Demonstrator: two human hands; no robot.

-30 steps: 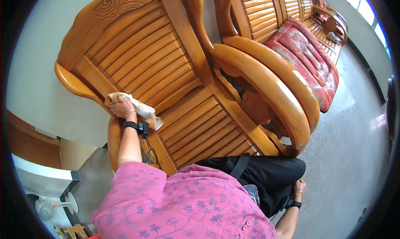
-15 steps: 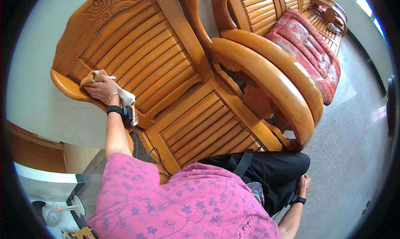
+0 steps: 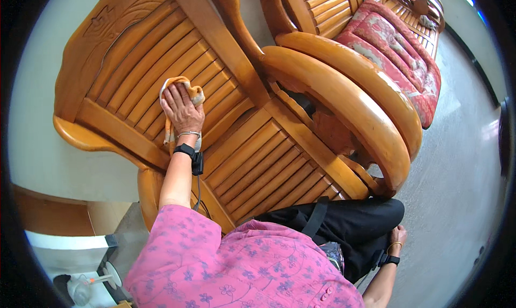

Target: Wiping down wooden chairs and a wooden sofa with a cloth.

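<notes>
My left hand (image 3: 184,113) presses an orange-and-white cloth (image 3: 196,93) against the slats of a wooden chair's backrest (image 3: 156,66). Its fingers stretch over the cloth, which sticks out past the fingertips and hangs beside the wrist. A black band with a small box and a cable circles that wrist. Low on the right, beside my black-trousered leg, my right hand (image 3: 398,236) is closed with curled fingers. Its palm is turned to the leg, so anything inside is hidden. The slatted seat (image 3: 269,168) lies below the backrest.
Curved wooden armrests (image 3: 344,93) rise at the chair's right. Beyond them, a red floral cushion (image 3: 392,55) lies on a slatted wooden bench. Grey floor (image 3: 457,190) stretches along the right. A white fan-like object (image 3: 80,289) stands at lower left.
My left hand has slid the cloth rightward from the backrest's left edge onto the middle slats, its fingers now straighter. My right hand stays beside the leg. The view has shifted slightly.
</notes>
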